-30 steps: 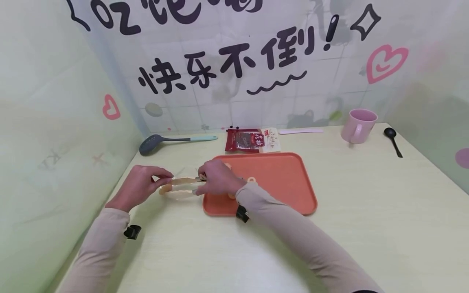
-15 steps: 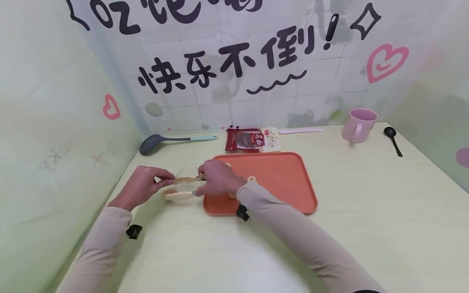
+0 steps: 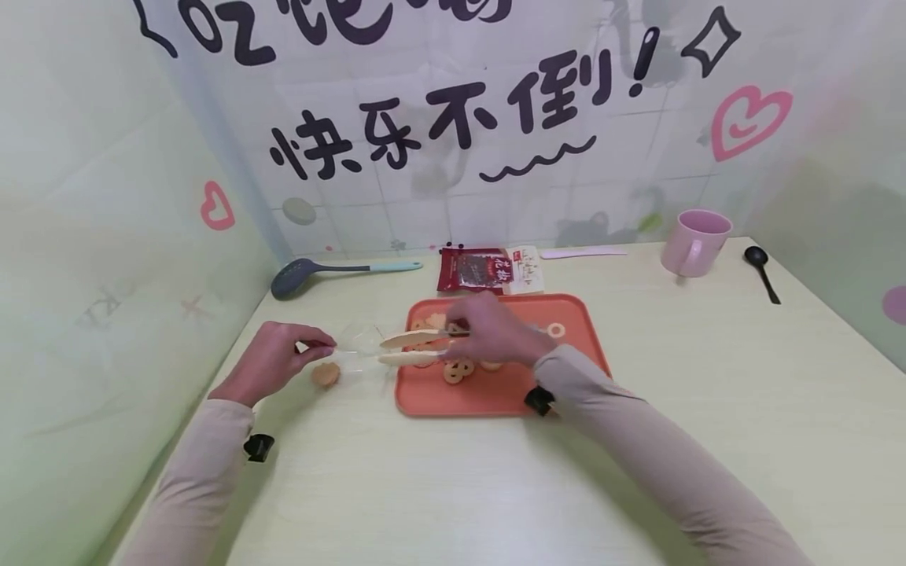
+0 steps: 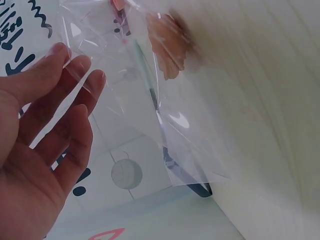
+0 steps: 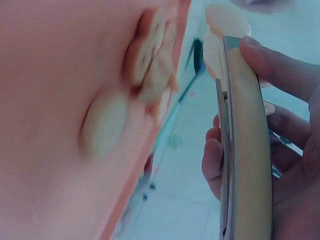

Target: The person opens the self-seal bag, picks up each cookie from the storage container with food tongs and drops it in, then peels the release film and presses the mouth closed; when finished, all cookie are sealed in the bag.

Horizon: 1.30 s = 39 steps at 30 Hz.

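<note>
- A clear plastic bag (image 3: 357,350) is held at its edge by the left hand (image 3: 272,362), pinched between thumb and fingertips; in the left wrist view the fingers (image 4: 55,100) lie nearly straight against the film.
- The bag lies on the pale table (image 3: 708,409), just left of the orange tray (image 3: 566,314).
- One round cookie (image 3: 325,374) is seen inside the bag, near its left end, close under the left hand.
- A pair of tongs (image 3: 414,348) is gripped by the right hand (image 3: 495,334), with the fingers curled round the handle end.
- The tong arms are kept slightly apart; nothing is seen between the tips, which point left across the tray's left rim toward the bag mouth.
- More cookies (image 3: 458,368) are spread on the tray, under and beside the right hand; in the right wrist view they appear blurred.
- At the far edge of the table, a red snack packet (image 3: 488,271) is set just behind the tray.
- A grey slotted spoon (image 3: 333,273) is placed to the left of the packet.
- A pink mug (image 3: 694,242) and a black spoon (image 3: 760,271) are found well apart from the tray, at the far right.
</note>
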Each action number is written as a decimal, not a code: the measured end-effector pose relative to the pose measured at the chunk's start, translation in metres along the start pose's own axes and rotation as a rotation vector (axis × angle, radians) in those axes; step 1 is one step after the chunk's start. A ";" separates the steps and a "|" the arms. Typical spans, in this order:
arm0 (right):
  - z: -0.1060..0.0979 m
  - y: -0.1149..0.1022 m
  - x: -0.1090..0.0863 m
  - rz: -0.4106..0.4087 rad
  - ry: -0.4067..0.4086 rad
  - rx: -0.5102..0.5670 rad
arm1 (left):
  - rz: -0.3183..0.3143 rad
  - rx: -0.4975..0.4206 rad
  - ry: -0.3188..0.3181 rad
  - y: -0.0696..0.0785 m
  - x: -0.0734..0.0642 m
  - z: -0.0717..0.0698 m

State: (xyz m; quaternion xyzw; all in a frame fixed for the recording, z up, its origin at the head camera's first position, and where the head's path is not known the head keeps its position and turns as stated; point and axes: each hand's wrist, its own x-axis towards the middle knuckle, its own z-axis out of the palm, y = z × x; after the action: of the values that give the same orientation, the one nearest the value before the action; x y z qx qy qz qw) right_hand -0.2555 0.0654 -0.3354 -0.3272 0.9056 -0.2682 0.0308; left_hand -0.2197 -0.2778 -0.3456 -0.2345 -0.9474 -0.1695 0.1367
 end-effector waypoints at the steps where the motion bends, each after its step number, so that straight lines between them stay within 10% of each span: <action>1: -0.005 0.005 -0.005 0.006 0.004 -0.010 | 0.001 0.002 0.004 -0.001 0.000 0.000; 11: -0.040 0.038 -0.044 0.048 0.041 -0.129 | 0.008 -0.002 -0.013 -0.004 -0.004 -0.004; 25: -0.045 0.059 -0.044 0.101 -0.063 -0.052 | -0.017 -0.007 -0.078 0.001 -0.004 -0.005; 39: -0.038 0.037 -0.038 -0.006 0.029 0.023 | 0.033 -0.006 0.041 -0.004 -0.009 -0.005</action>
State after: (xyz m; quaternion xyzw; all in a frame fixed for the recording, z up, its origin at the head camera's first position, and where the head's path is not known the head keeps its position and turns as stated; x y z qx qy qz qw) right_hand -0.2554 0.1301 -0.3262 -0.3256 0.9019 -0.2831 0.0208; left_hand -0.2134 -0.2864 -0.3450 -0.2469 -0.9400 -0.1748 0.1580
